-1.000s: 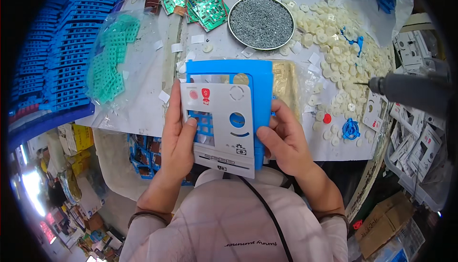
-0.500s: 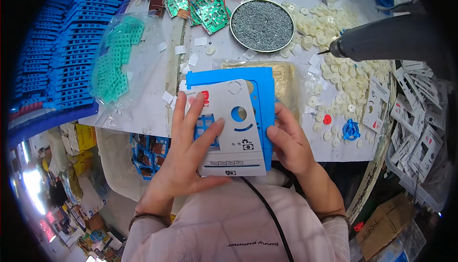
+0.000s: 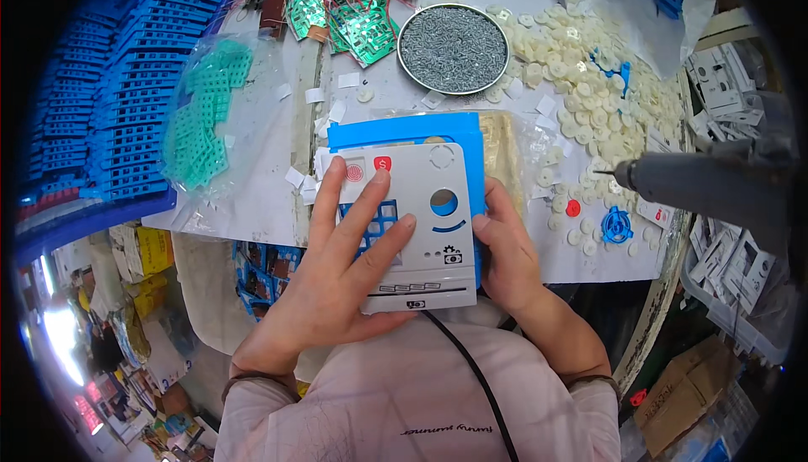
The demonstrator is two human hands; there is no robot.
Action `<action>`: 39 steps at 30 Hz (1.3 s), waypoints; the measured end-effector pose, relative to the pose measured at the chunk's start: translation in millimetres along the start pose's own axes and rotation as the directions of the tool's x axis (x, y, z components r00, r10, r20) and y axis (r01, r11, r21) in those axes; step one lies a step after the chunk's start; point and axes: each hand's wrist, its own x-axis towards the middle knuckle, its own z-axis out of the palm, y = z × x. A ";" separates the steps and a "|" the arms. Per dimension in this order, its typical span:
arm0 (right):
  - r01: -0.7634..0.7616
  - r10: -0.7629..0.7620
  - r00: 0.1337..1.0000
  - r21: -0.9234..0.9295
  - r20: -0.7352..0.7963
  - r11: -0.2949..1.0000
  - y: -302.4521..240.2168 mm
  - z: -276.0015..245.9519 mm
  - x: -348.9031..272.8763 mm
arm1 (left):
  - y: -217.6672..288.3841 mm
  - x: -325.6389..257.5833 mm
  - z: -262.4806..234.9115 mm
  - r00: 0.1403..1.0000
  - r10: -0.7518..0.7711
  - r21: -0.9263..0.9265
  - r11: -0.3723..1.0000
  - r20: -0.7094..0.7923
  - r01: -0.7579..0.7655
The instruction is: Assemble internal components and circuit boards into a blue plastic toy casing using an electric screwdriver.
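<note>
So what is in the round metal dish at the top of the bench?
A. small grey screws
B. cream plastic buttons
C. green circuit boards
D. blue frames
A: the round metal dish is filled with small grey screws; the cream plastic buttons lie loose on the bench beside it, and the green circuit boards lie to its left.

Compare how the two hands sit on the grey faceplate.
The left hand lies flat across the grey plastic faceplate, fingers spread over its front; the right hand grips only its right edge, fingers curled against the blue plastic frame beneath. Both touch the faceplate.
</note>
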 end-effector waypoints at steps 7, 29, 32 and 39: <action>-0.018 0.018 1.000 -0.008 0.000 1.000 7.1 -4.5 -0.9 | -2.8 -3.8 3.2 1.000 -0.001 0.035 0.999 -0.014 0.002; -0.003 0.008 0.998 -0.087 0.065 0.996 3.3 6.9 -2.4 | -16.5 -18.7 8.9 0.999 0.005 0.024 1.000 -0.053 -0.004; 0.006 0.003 0.997 -0.111 0.083 0.994 6.0 4.5 -1.7 | -15.9 -22.9 9.0 0.997 -0.011 0.038 0.999 -0.073 0.013; 0.126 -0.113 0.986 -0.111 0.119 0.986 10.2 5.5 1.7 | -19.5 -23.6 19.0 0.991 -0.005 0.023 1.000 -0.133 0.008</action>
